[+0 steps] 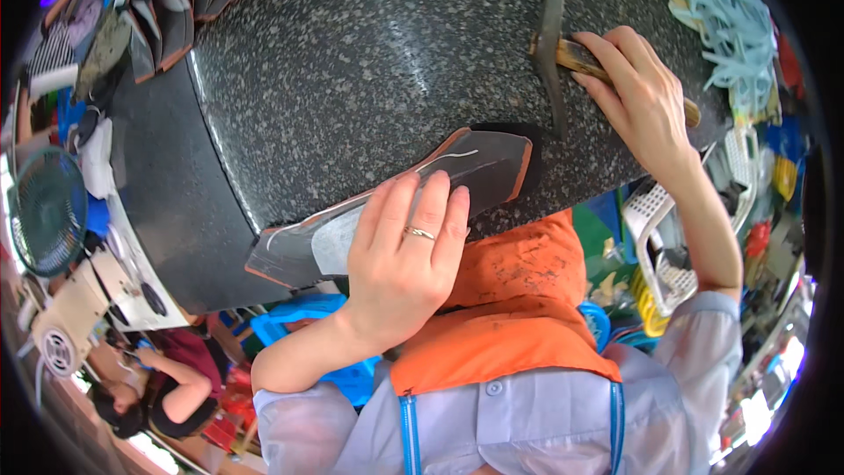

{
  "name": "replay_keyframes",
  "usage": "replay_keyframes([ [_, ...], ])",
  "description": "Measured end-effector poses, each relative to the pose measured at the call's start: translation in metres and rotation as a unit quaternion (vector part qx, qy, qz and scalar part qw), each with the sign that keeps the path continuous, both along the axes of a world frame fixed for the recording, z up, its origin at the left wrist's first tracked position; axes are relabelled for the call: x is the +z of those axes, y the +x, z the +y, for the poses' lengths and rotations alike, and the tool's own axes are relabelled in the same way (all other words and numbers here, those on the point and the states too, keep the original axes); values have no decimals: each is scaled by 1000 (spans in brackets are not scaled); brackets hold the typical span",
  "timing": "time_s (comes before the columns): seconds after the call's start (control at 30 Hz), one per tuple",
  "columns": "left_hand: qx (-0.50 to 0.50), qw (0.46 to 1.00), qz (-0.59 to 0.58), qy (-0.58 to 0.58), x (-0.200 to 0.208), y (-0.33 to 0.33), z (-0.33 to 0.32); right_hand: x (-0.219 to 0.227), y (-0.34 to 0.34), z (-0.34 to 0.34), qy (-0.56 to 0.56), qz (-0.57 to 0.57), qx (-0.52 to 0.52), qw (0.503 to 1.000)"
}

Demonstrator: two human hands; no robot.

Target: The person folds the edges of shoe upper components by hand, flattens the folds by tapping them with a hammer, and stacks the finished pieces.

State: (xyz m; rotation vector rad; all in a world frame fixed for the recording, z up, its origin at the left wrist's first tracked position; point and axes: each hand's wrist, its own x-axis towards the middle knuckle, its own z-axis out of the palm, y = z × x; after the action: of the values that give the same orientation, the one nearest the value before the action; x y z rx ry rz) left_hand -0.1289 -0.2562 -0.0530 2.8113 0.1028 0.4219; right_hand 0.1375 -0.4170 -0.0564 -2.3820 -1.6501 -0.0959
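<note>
My left hand lies flat, fingers stretched out, on a long dark grey panel with orange edges. The panel rests along the near edge of the speckled dark stone tabletop. A pale patch shows on it beside my hand, and a thin white cord runs along its far side. Part of the panel is hidden under my palm. To the right, my right hand is closed round the wooden handle of a hammer. The hammer's narrow metal head lies at or just above the stone, beyond the panel's right end.
Similar orange-edged pieces stand in a row at the far left. Light blue strips are heaped at the far right. A white plastic basket is below the table's right edge. Near a sewing machine at left, another person works.
</note>
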Motion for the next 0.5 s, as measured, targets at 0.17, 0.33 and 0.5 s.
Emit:
replay_keyframes([
  [0.17,49,999,4,19,-14,-9,-13,19,-38,19,129,48,125,982],
  [0.33,95,995,-34,-27,-25,-10,-19,-3,-83,49,45,178,105,978],
  [0.5,108,992,-48,-43,-28,-12,-23,0,-88,51,6,151,99,984],
])
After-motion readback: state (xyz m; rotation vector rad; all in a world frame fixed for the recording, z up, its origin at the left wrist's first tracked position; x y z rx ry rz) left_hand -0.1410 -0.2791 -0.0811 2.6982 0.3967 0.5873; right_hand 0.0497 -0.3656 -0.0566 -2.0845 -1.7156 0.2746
